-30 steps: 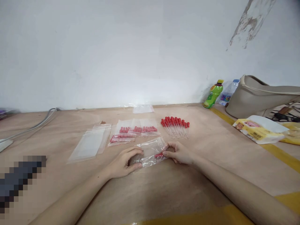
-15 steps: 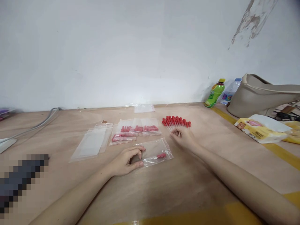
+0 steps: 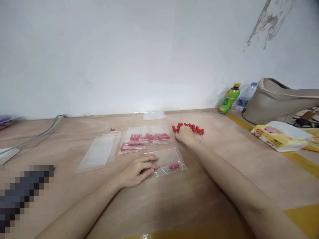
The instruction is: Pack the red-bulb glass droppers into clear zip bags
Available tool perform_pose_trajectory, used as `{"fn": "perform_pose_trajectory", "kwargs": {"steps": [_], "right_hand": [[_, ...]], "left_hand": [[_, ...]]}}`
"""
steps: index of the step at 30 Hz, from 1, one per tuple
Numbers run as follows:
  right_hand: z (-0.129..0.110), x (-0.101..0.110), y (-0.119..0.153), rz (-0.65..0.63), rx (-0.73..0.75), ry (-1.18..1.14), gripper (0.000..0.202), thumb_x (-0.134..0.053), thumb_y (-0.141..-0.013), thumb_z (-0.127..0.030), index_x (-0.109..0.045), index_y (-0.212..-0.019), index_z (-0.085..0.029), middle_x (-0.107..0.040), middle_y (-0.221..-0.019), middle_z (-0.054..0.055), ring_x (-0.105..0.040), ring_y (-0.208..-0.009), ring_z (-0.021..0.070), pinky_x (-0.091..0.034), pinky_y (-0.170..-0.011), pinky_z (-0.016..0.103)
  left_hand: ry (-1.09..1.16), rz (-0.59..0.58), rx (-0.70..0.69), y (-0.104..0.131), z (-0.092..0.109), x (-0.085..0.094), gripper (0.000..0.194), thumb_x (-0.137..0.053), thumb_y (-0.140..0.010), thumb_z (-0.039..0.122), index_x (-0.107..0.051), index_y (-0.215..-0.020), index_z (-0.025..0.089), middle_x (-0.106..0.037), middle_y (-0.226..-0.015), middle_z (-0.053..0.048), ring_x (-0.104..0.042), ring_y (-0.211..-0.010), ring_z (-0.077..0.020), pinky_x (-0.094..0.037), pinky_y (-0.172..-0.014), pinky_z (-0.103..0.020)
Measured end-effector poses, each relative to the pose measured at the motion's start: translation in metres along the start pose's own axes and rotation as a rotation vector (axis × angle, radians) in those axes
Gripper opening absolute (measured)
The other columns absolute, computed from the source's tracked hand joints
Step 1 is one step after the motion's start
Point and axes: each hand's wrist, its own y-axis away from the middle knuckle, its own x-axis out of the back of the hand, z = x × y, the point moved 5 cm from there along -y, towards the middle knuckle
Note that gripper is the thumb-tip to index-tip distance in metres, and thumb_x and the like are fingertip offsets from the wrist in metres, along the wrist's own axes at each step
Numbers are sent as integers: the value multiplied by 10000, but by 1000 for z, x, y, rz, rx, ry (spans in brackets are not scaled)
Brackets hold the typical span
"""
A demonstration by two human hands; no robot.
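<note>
A clear zip bag (image 3: pixel 165 157) lies flat in front of me, with one red-bulbed dropper (image 3: pixel 173 166) inside. My left hand (image 3: pixel 139 171) rests at the bag's left end, its fingers stretched out on the film and the thumb apart. Farther off to the right is a fanned row of loose droppers (image 3: pixel 196 129) with red bulbs and thin clear stems. My right hand (image 3: pixel 185 135) is over the left half of that row, fingers curled together. Its fingertips are hidden behind the hand, so what they grip does not show.
Filled bags (image 3: pixel 149 136) with red bulbs overlap behind my left hand. Flat bags (image 3: pixel 98 151) lie to the left, another bag (image 3: pixel 154 115) by the wall. At right stand a green bottle (image 3: pixel 229 99), a tissue pack (image 3: pixel 277 137) and a beige bag (image 3: pixel 274 99).
My right hand has moved from the stem ends up and left over the red bulbs. The fingers of my left hand have stretched out farther onto the bag.
</note>
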Motion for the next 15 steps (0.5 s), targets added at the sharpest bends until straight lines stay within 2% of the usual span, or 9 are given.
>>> {"fn": "perform_pose_trajectory", "kwargs": {"steps": [3,5,7,8,11,13,15], "right_hand": [[6,9,2,-8,33,-135,218,-522,-723,-313,-601,-591,-159,-646,-687,87,-603,-664,185,-411,-585,257],[15,15,7,13,77,-325,210,-550,-698,-327,-566,-558,-172,-630,-640,53,-595,-650,169,-413,-580,247],[26,19,16,47,130,-569,181,-572,-682,-352,-568,-694,-171,-604,-618,20,-580,-614,150,-417,-556,241],[31,19,23,58,157,-696,233,-579,-680,-357,-554,-813,-167,-585,-609,0,-566,-578,135,-418,-532,235],[43,13,50,65,190,-1008,590,-593,-679,-331,-326,-1180,-173,-510,-579,-73,-500,-452,95,-406,-448,212],[45,3,68,-1,149,-1120,731,-597,-674,-305,-184,-1269,-208,-480,-612,-90,-473,-401,77,-396,-391,199],[46,-4,79,-35,107,-1167,790,-597,-668,-286,-119,-1296,-249,-467,-659,-88,-486,-395,72,-402,-362,194]], "left_hand": [[-4,-6,9,0,0,-1,285,-416,-899,286,-575,-1134,268,-457,-1305,-24,-402,-1214,-199,-358,-992,-355],[-9,6,2,1,-1,-1,284,-434,-891,289,-572,-1138,268,-460,-1302,-27,-408,-1208,-200,-362,-989,-355],[-13,16,-6,0,-1,-2,285,-439,-889,283,-566,-1144,269,-462,-1299,-31,-411,-1205,-198,-369,-983,-357],[-18,19,-11,0,-2,-2,284,-437,-890,278,-564,-1144,271,-462,-1299,-31,-411,-1205,-196,-360,-990,-364],[-66,25,-35,-2,-1,-2,281,-431,-895,268,-561,-1143,282,-471,-1292,-27,-407,-1209,-195,-229,-1060,-438],[-95,25,-50,-5,0,-1,283,-425,-897,260,-553,-1148,285,-478,-1286,-26,-402,-1214,-193,-115,-1082,-481],[-98,20,-55,-7,1,-1,290,-417,-899,253,-540,-1161,279,-474,-1290,-30,-395,-1219,-191,-85,-1082,-492]]}}
